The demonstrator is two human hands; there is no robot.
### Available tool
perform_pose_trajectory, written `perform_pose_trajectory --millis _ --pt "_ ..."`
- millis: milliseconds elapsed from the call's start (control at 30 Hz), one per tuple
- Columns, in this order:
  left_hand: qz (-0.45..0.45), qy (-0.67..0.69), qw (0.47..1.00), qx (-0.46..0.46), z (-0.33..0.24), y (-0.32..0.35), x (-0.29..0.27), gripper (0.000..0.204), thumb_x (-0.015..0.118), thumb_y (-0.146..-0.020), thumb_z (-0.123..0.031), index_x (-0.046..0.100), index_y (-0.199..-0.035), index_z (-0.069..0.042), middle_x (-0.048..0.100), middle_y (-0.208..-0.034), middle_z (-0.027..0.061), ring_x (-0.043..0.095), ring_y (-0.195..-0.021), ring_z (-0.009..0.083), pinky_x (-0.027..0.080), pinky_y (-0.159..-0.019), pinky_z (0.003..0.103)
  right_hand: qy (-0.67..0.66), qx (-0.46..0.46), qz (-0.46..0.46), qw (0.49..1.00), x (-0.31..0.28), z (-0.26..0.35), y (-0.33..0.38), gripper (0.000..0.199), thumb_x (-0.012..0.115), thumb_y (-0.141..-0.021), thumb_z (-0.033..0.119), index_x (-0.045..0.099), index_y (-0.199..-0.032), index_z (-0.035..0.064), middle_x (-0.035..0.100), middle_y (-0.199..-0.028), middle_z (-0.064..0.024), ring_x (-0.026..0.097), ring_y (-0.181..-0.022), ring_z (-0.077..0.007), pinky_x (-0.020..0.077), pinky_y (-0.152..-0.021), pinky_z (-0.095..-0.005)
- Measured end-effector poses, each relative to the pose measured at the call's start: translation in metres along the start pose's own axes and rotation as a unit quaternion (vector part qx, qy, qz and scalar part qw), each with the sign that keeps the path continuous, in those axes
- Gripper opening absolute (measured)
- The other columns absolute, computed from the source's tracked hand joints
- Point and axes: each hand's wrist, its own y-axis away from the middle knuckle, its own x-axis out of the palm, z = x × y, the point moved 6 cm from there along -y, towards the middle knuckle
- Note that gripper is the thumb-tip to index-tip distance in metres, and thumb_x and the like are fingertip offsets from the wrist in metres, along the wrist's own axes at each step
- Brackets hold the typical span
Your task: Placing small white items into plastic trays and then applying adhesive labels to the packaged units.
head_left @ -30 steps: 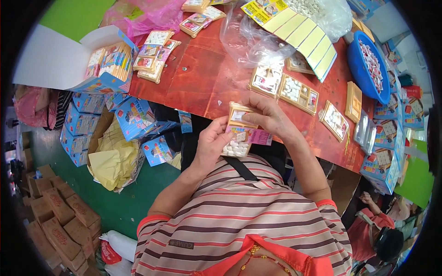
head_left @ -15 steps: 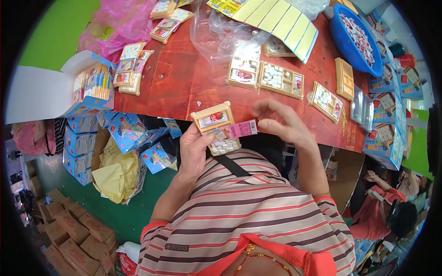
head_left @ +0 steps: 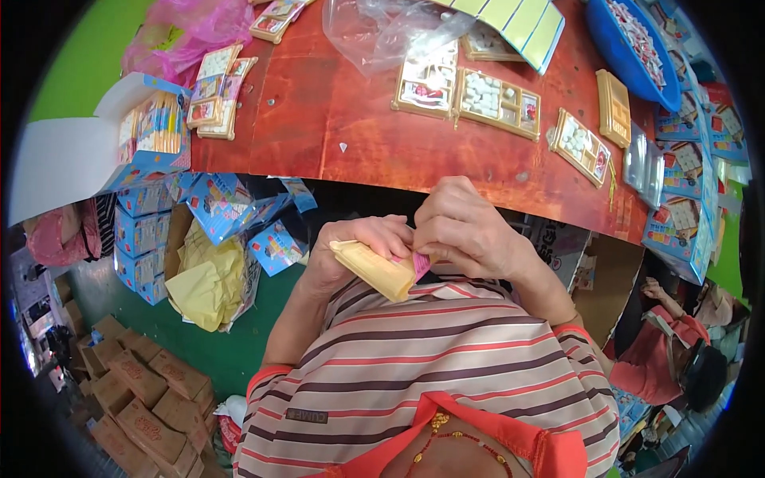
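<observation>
In front of my body, beyond the table's near edge, I hold a small cream plastic tray [head_left: 373, 269], tilted so its plain outer side shows. My left hand [head_left: 344, 245] is closed round it, with its fingers over the far side. A pink paper strip [head_left: 420, 265] lies across the tray's right end. My right hand [head_left: 466, 227] has its fingers pinched together at that strip. The tray's filled face is hidden now. On the table are like trays: one with white pieces [head_left: 500, 103], another [head_left: 581, 147] farther right.
The red table [head_left: 311, 143] spans the far side. An opened box of trays [head_left: 147, 135] stands at its left, a blue basin of small packets [head_left: 633, 52] at its right. Stacked blue boxes [head_left: 677, 191] line the right edge. Yellow paper [head_left: 205, 279] and brown cartons [head_left: 143, 398] lie below left.
The tray has tipped over from its filled face to its outer side and come nearer my body. My right hand has moved left from apart to closed at the pink strip.
</observation>
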Motion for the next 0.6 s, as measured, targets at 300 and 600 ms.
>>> perform_pose_trajectory --millis 300,600 --pt "-0.026 -0.062 0.997 -0.028 0.008 0.014 0.006 0.020 0.065 -0.092 -0.019 0.067 -0.083 -0.002 0.060 -0.100 0.0150 0.059 -0.088 0.0230 0.047 -0.081 0.034 -0.056 -0.011 0.032 0.998 0.024 0.004 0.002 0.008 0.072 -0.079 0.014 0.066 -0.083 0.0115 0.052 -0.091 -0.0030 0.052 -0.086 -0.0229 0.0385 -0.083 -0.0386" --pt "-0.083 0.017 0.996 -0.016 0.018 0.017 0.006 0.016 0.069 -0.089 -0.014 0.064 -0.077 -0.005 0.055 -0.102 0.0132 0.058 -0.095 0.0239 0.048 -0.086 0.035 0.022 0.014 0.010 1.000 0.033 0.010 0.010 0.023 0.073 -0.079 0.014 0.065 -0.100 0.0125 0.051 -0.100 -0.0071 0.051 -0.091 -0.0253 0.0379 -0.087 -0.0424"
